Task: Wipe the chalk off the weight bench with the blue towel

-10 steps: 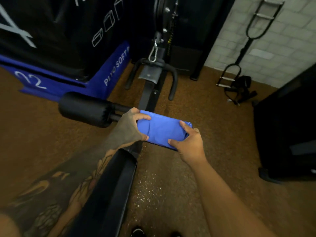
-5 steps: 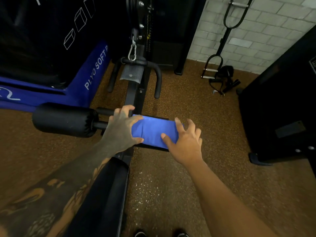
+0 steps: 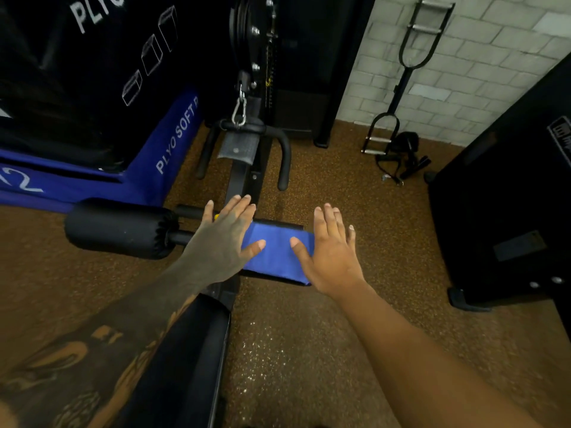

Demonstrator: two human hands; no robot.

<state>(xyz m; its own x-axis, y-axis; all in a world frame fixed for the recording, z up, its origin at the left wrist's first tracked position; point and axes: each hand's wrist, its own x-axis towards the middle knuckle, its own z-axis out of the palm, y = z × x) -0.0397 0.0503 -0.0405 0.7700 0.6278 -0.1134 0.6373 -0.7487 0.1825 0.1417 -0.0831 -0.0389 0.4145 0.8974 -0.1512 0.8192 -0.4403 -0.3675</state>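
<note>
The blue towel (image 3: 276, 253), folded into a flat strip, is draped over the right foam roller at the foot of the black weight bench (image 3: 188, 359). My left hand (image 3: 221, 242) lies flat on the towel's left end, fingers spread and extended. My right hand (image 3: 329, 254) lies flat on its right end, fingers also straight. Neither hand grips the cloth. The bench's padded seat runs from the bottom left toward the rollers, partly hidden under my left forearm.
A black foam roller (image 3: 119, 228) sticks out left of the bench. Ahead stands a cable machine with a handle bar (image 3: 247, 131). A blue and black plyo box (image 3: 92, 88) is at the left, a black cabinet (image 3: 506, 193) at the right, cable attachments (image 3: 398, 149) by the brick wall.
My hands lowered the folded towel onto the roller and let go of their pinch. Both now rest flat with fingers straightened.
</note>
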